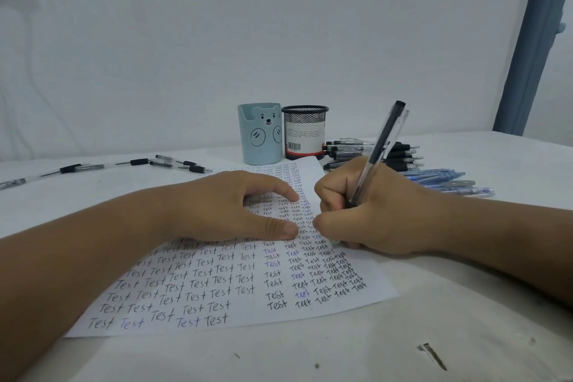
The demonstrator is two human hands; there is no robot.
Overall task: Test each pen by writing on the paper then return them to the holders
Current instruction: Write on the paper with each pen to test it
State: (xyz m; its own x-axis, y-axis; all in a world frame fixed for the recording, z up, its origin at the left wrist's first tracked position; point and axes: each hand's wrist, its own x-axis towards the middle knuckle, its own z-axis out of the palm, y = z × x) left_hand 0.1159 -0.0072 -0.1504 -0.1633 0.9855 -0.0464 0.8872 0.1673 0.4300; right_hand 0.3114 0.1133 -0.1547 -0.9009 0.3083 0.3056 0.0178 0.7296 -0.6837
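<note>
A white sheet of paper (pixel 235 298) filled with rows of the word "Test" lies on the table in front of me. My left hand (pixel 226 208) rests flat on its upper part, fingers straight. My right hand (pixel 369 211) grips a clear pen with a black cap (pixel 379 149) at the paper's right edge, the tip hidden behind my fingers. Behind the paper stand a light blue bear holder (pixel 259 135) and a black mesh holder (pixel 304 132); no pens show above their rims.
A pile of black-grip pens (pixel 400 155) and several blue pens (pixel 446 181) lie right of the holders. Several more pens (pixel 130 164) are scattered at the left. The white table (pixel 434 335) shows a dark scratch near the front right. A blue-grey post (pixel 533 40) stands at the far right.
</note>
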